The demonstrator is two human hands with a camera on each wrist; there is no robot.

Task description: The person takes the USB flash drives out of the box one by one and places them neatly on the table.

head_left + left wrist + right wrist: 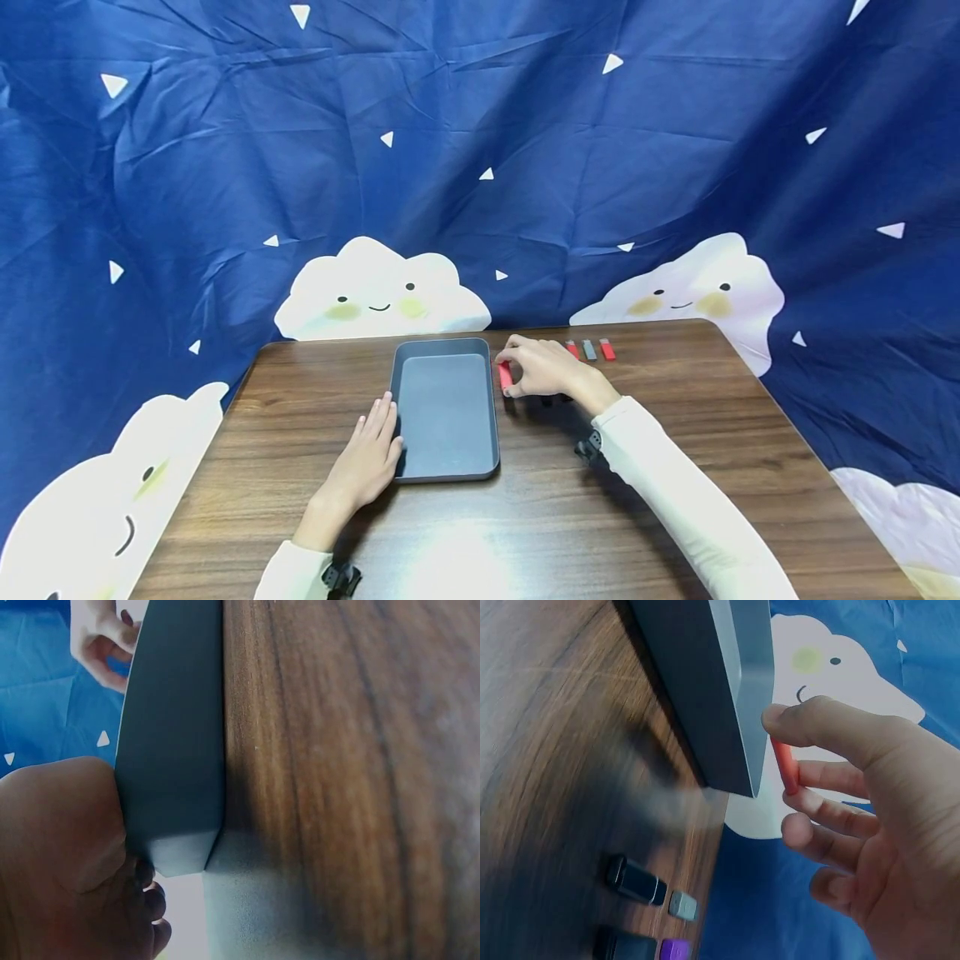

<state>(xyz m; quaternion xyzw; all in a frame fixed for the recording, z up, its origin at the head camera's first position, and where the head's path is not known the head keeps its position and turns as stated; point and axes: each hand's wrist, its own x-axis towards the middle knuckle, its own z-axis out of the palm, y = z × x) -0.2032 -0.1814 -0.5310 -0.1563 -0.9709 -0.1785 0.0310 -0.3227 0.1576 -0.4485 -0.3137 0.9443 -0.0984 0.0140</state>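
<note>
Head view: I see the right hand (543, 367) just beside the right wall of the grey tray (447, 467), its fingers (810, 724) pinching a small red stick (505, 376) between thumb and forefinger. In the right wrist view the red stick (785, 766) sits close to the tray's rim (742, 690), apparently lifted off the worktop (675, 433). The left hand (367, 458) lies flat, fingers straight and together, against the tray's left wall; the left wrist view shows the palm (60, 847) touching that wall (172, 750).

Three more sticks (589, 349), red, grey, red, lie in a row further right, and some dark ones (636, 880) lie near the wrist.

Risks, as I judge them: the pinch is shallow, so the stick could slip and fall outside the rim. A knock against the wall could shift the tray if the left hand eases off.
</note>
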